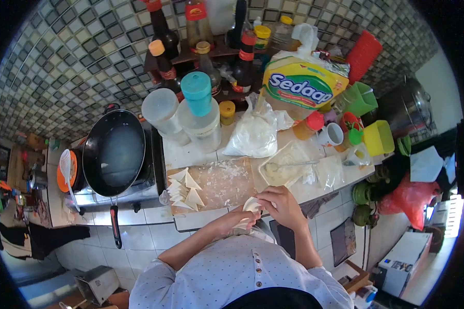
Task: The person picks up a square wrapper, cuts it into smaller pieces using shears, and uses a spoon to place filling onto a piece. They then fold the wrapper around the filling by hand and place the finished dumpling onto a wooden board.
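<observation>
My left hand (pixel 237 221) holds a small pale piece of dough (pixel 252 205) near my body, at the counter's front edge. The fingers of my right hand (pixel 277 202) pinch the same piece from the right. Beyond my hands lies a flour-dusted wooden board (pixel 227 183), with several white folded dough pieces (pixel 184 189) grouped at its left end. Right of the board, a rectangular container (pixel 282 167) holds a pale paste and a spoon (pixel 299 164).
A black pan (pixel 116 152) sits on the stove at left, its handle jutting forward. Behind the board stand plastic jars (pixel 200 123) and a bag of white powder (pixel 252 133). Sauce bottles (pixel 244 67) line a rack. Cups (pixel 331 134) stand at right.
</observation>
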Demonstrator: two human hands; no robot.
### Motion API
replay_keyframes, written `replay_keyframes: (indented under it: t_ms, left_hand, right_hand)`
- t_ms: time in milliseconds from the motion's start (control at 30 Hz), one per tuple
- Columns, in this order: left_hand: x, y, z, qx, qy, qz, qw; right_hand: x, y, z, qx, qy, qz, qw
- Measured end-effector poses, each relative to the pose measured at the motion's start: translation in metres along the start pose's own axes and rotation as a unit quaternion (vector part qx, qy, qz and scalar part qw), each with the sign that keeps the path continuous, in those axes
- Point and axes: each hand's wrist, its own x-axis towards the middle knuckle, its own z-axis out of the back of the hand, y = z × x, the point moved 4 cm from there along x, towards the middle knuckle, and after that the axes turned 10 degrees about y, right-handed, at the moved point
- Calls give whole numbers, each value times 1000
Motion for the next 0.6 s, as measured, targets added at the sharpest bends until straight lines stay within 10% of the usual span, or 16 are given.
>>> replay_keyframes:
  t_ms: [333,600]
  left_hand:
    - [-34,5,12,82,130,21,988]
    - [-78,-1,34,268,45,30,962]
  right_hand:
    - [-31,14,-48,112,-109,-97,983]
    - [-42,16,-83,171,-235,-155,944]
